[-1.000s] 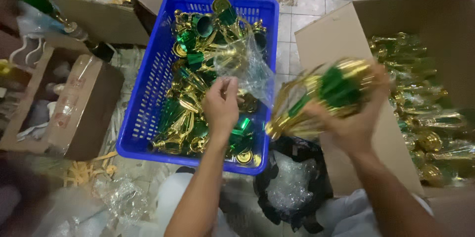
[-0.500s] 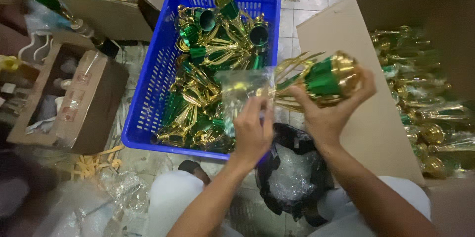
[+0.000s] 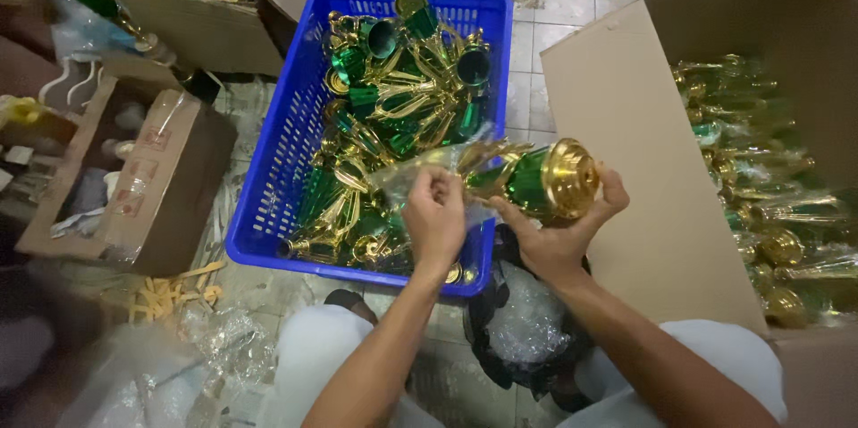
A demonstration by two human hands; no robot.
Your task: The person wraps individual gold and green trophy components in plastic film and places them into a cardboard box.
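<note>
My right hand (image 3: 559, 236) holds a gold and green trophy cup (image 3: 545, 180) sideways above the front right corner of a blue plastic crate (image 3: 277, 169). My left hand (image 3: 435, 218) pinches a clear plastic bag (image 3: 420, 167) at the narrow end of the cup, part of it over the cup. The crate is full of several loose gold and green trophy cups (image 3: 393, 97).
A large cardboard box (image 3: 652, 169) at the right holds several bagged trophy cups (image 3: 760, 187). A smaller open cardboard box (image 3: 134, 178) stands at the left, another (image 3: 223, 26) behind it. A black bag with clear plastic (image 3: 527, 330) lies between my knees. Plastic scraps litter the tiled floor.
My left hand came out of the crate and took the clear bag to the cup. My right hand turned the cup so its gold end points right.
</note>
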